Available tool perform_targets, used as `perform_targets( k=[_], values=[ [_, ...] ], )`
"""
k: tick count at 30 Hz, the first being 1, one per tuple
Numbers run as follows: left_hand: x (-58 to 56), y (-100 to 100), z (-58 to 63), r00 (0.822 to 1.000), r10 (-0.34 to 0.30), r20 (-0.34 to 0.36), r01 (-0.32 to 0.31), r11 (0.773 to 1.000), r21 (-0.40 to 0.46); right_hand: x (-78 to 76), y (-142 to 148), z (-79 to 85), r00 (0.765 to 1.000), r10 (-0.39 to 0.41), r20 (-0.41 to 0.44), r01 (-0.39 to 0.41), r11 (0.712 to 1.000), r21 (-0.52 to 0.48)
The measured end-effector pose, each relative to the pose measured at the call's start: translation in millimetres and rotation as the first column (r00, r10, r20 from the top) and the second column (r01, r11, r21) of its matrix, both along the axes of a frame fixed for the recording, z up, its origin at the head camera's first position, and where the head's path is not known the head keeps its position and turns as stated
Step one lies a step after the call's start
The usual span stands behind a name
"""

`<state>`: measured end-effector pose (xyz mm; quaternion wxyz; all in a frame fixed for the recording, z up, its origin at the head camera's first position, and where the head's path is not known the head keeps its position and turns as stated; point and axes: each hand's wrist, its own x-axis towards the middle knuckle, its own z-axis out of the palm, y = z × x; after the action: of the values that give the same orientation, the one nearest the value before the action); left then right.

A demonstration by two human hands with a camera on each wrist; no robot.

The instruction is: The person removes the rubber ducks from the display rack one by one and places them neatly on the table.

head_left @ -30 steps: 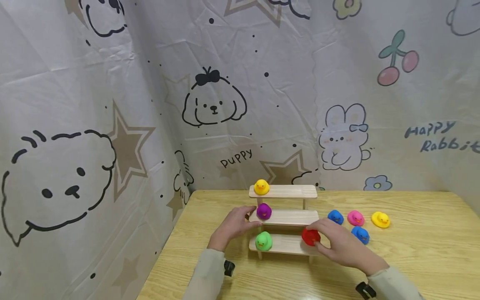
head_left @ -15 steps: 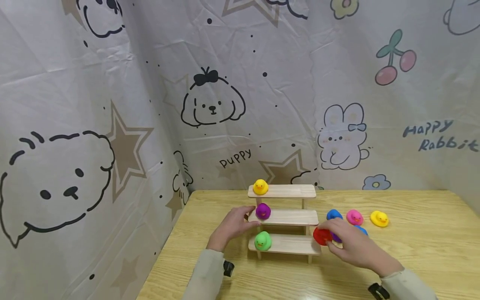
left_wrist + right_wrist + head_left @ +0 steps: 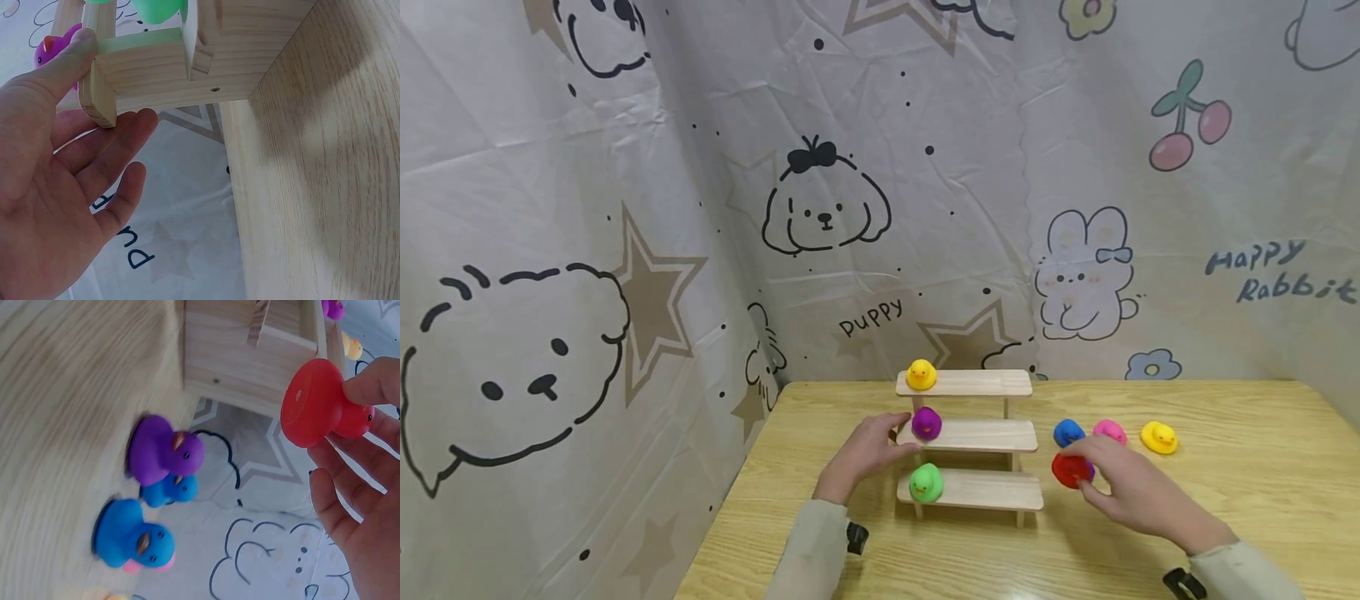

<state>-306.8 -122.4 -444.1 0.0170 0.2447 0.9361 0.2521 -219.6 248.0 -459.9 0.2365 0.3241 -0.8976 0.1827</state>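
Note:
My right hand (image 3: 1135, 496) pinches a red rubber duck (image 3: 1070, 471) between thumb and fingers, off the right end of a three-tier wooden shelf (image 3: 977, 489). The right wrist view shows this duck's flat base (image 3: 300, 400) turned toward the camera, above the table. At the shelf's left side, my left hand (image 3: 868, 457) holds the end of the middle board, the thumb on one face and fingers behind. A yellow duck (image 3: 921, 375) sits on the top tier, a purple duck (image 3: 927, 424) on the middle and a green duck (image 3: 927, 483) on the bottom, all at the left end.
Right of the shelf, a blue duck (image 3: 1067, 432), a pink duck (image 3: 1109, 431) and another yellow duck (image 3: 1160, 437) stand on the wooden table (image 3: 1247, 467). A purple duck (image 3: 150, 450) and a second blue duck (image 3: 128, 537) are nearer. A printed curtain hangs behind.
My right hand has carried the red duck rightward, from over the bottom tier's right end to beyond the shelf. The left hand keeps its hold on the shelf.

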Motion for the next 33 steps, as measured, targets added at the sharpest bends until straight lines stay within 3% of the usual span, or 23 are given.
perform_targets(
  k=[15, 22, 30, 33],
  values=[
    [-0.7, -1.4, -2.7, 1.0, -0.004, -0.008, 0.004, 1.0, 0.014, 2.3, 31.6, -8.6, 0.981, -0.155, 0.117, 0.15, 0.987, 0.05],
    [-1.7, -1.5, -3.8, 1.0, 0.0, -0.011, 0.0, 1.0, 0.017, 1.4, 43.7, -9.9, 0.974, -0.181, 0.137, 0.177, 0.983, 0.046],
    [-2.1, -2.2, -4.3, 1.0, 0.009, 0.001, -0.009, 1.0, 0.019, 0.6, 61.1, -9.3, 0.973, -0.214, 0.092, 0.209, 0.976, 0.06],
    [-2.2, -2.5, -4.5, 1.0, 0.013, 0.004, -0.013, 1.0, 0.021, -1.3, 68.1, -9.3, 0.964, -0.229, 0.136, 0.224, 0.973, 0.056]
  ],
)
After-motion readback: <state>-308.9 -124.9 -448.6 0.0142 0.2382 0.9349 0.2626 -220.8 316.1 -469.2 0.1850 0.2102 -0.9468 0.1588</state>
